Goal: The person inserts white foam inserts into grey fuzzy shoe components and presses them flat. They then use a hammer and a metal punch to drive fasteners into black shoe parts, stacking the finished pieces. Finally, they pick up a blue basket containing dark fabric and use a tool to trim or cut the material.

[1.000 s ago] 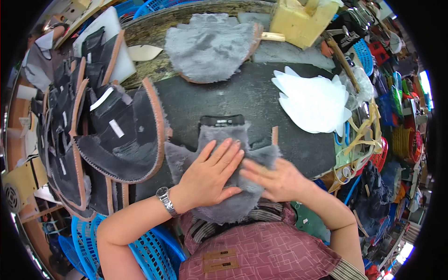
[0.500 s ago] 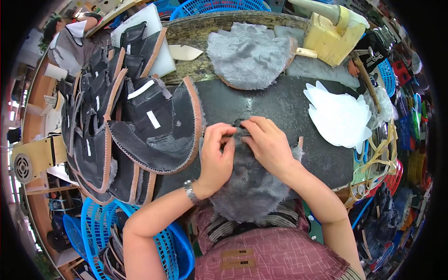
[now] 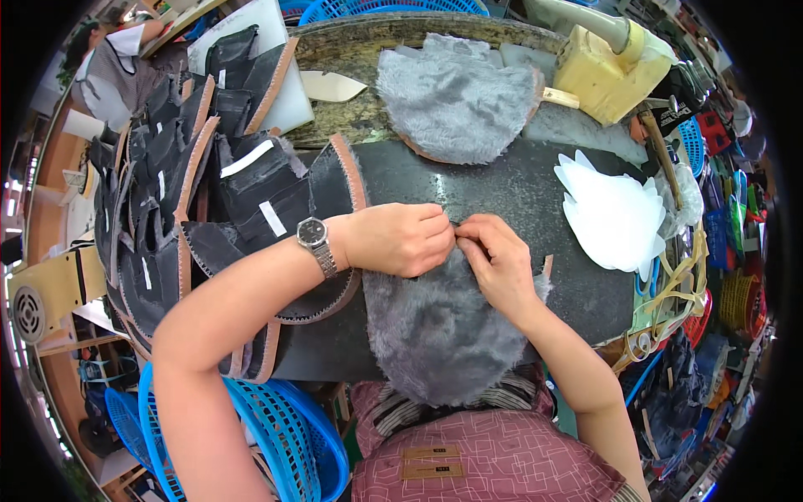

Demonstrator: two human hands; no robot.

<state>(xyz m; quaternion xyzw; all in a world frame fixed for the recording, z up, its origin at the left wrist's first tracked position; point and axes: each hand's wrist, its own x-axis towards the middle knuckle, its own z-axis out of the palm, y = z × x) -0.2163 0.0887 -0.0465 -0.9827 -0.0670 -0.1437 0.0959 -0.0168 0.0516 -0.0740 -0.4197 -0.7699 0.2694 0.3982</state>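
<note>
The left hand (image 3: pixel 401 241) and right hand (image 3: pixel 499 263) meet at the upper edge of a grey furry piece (image 3: pixel 443 335). The right thumb and forefinger are pinched on that edge; the left fingers are curled in, their tips hidden, so what they hold cannot be told.

The furry piece spreads from the grip toward the person, its rounded lower edge reaching past the table's near side to the maroon garment (image 3: pixel 477 443). A short tan strip (image 3: pixel 548 266) stands up beside the right hand.

Just beyond the fingertips, the black work surface (image 3: pixel 519 197) runs on to a second furry piece (image 3: pixel 460 96), whose tan-bound edge is near a wooden handle (image 3: pixel 560 98). Right of the grip, the same surface separates the right hand from white cut sheets (image 3: pixel 611 213).

Room is tighter to the left: the watch-wearing left forearm (image 3: pixel 222 322) crosses over black pieces with stitched tan edges (image 3: pixel 268 180). Below that forearm is a blue basket (image 3: pixel 280 427).
</note>
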